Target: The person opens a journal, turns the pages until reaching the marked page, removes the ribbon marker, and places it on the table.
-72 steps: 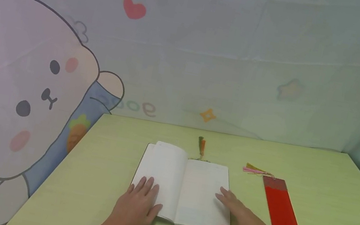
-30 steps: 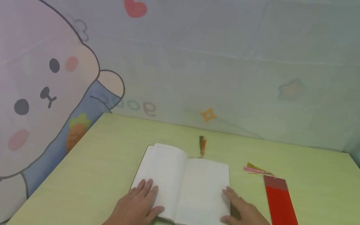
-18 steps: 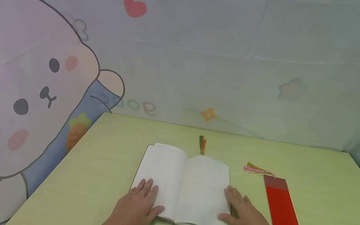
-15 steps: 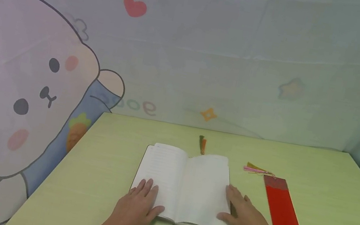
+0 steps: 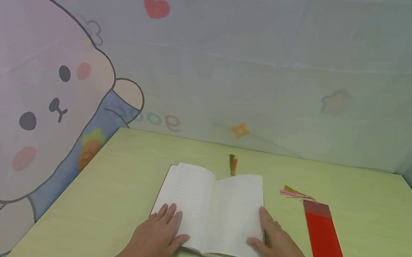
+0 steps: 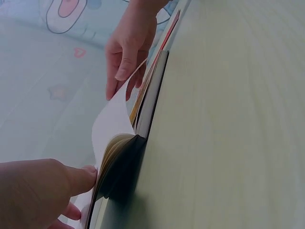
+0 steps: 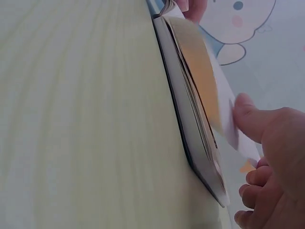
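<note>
A notebook (image 5: 175, 187) lies spread on the table, blank or faintly lined. My left hand (image 5: 156, 234) rests flat on its left page, fingers extended; in the left wrist view the left thumb (image 6: 85, 180) presses near the lower page edge. My right hand (image 5: 280, 245) pinches a raised page (image 5: 236, 212) at its outer edge between thumb and fingers. That page (image 7: 226, 114) arches above the right-hand stack in the right wrist view. Beneath it shows a golden-brown surface (image 7: 198, 67). A green and orange tassel (image 5: 232, 164) sticks out past the notebook's top edge.
Right of the notebook, close to my right forearm, lies a long red bookmark-like strip (image 5: 324, 241) with patterned ends and a pink and yellow tassel (image 5: 294, 193). The pale green table (image 5: 102, 202) ends at a printed cloth backdrop (image 5: 214, 79) behind.
The right hand has taken hold of the page at the right edge and raised it, shifting slightly up and inward. The left hand has stayed on the left page.
</note>
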Available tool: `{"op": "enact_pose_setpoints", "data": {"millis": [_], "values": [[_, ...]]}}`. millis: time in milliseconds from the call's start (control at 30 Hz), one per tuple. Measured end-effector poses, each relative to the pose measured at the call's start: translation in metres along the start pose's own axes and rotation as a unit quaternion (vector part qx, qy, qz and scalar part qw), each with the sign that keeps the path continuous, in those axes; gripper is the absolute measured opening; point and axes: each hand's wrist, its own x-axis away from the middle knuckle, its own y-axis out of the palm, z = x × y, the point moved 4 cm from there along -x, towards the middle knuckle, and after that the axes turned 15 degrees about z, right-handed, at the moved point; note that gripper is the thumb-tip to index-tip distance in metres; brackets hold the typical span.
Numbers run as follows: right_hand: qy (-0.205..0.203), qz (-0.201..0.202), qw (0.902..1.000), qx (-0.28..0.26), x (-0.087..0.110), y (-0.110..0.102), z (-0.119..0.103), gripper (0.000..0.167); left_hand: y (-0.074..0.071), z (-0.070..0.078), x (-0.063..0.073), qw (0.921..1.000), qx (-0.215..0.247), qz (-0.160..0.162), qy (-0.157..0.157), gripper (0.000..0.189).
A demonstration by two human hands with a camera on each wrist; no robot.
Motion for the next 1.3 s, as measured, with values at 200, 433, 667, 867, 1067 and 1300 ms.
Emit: {"op": "enact_pose_setpoints", "data": {"millis": [200,433,667,867,1067,1300], "values": [[-0.002,0.021,0.9996,-0.019,0.002,-0.003,-0.002,0.084,0.000,0.000,0.001,1.0000,-0.002,-0.007,-0.003,0.056],[-0.030,0.042,0.9974,-0.051,0.003,-0.007,-0.008,0.067,0.002,-0.001,0.001,0.9999,-0.002,-0.009,-0.006,0.056],[-0.060,0.045,0.9919,-0.102,0.004,-0.007,-0.016,0.064,0.002,-0.001,0.001,1.0000,-0.005,-0.008,-0.003,0.056],[-0.069,0.018,0.9867,-0.146,0.006,-0.002,-0.028,0.072,0.001,0.000,-0.001,0.9997,0.000,-0.021,-0.009,0.058],[-0.095,0.017,0.9833,-0.154,0.008,0.002,-0.040,0.082,0.001,0.000,-0.001,0.9997,-0.003,-0.021,-0.009,0.058],[-0.101,0.011,0.9823,-0.157,0.008,0.005,-0.054,0.092,0.001,0.001,-0.002,0.9989,0.007,-0.035,-0.030,0.067]]}}
